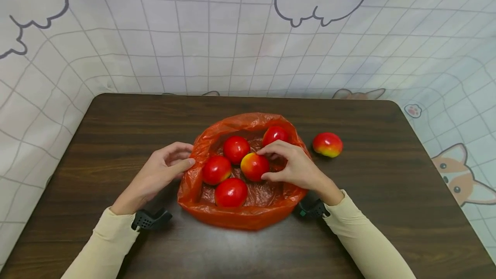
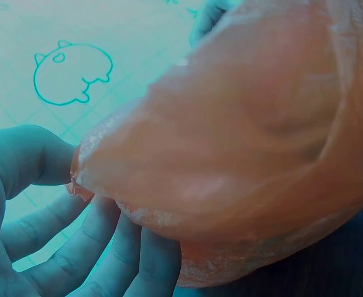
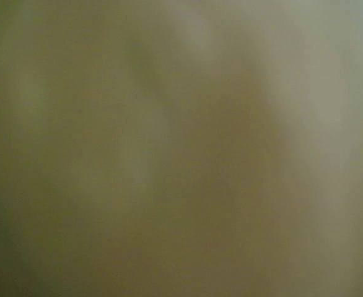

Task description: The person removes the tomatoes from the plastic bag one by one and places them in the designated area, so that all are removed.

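1. The orange bag (image 1: 240, 221) is placed near the middle of the dark table (image 1: 128, 128), with its mouth turned upward and spread wide, probably in order that the inside can be easily reached from above.
2. The left side of the bag's rim is pinched by the left hand (image 1: 156, 178), between the thumb and the fingers, as is shown in the left wrist view. This hold seems to be used so that the thin wall does not fall inward.
3. The yellow-red fruit (image 1: 253, 167) is clamped by the right hand (image 1: 296, 167), between the thumb and the fingertips, within the mouth of the bag. It is gripped from its right, likely because more free room is found there. Whether it is lifted cannot be told; the right wrist view is blurred.
4. Four red fruits (image 1: 231, 192) are gathered in the bag; by their weight, it seems, the bottom is held flat.
5. One outer fruit (image 1: 327, 144) is seen on the table, near the bag's right side, touched by no hand.
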